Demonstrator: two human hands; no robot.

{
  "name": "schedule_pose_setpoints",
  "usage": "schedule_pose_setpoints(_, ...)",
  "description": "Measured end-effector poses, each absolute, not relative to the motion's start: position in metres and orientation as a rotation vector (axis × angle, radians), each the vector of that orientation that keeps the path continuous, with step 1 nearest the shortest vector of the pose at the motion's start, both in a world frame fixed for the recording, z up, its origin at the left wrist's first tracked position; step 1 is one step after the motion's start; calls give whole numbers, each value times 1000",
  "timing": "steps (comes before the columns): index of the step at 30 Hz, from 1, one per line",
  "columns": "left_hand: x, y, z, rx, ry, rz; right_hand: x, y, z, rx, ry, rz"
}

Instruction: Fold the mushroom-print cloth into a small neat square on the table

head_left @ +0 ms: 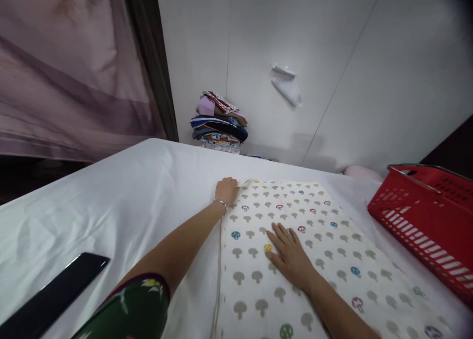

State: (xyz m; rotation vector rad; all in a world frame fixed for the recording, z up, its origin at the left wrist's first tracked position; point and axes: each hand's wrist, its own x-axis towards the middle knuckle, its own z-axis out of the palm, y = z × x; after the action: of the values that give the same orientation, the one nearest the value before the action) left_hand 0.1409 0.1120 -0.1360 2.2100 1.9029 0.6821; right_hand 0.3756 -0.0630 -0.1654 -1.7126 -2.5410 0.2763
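A white cloth printed with mushrooms lies spread in front of me on a white-covered surface. My left hand is closed on the far left corner of this cloth, which lifts slightly at the fingers. Toward the cloth's middle, my right hand rests flat, palm down with fingers stretched out. The near end of the cloth runs out of view at the bottom.
A red plastic basket with a metal handle stands at the right. A dark, flat, glossy object lies at the lower left. Folded clothes are stacked by the wall beyond the white sheet. Pinkish curtains hang at the left.
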Motion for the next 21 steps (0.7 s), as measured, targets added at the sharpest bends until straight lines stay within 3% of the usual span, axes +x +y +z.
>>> schedule_pose_setpoints(9,128,149,-133,1790,1892,542,380,-59,-163,-1645,-2513,391)
schedule_pose_setpoints(21,128,144,-120,1893,1923,248,384,-59,-165,-1618,-2462,422)
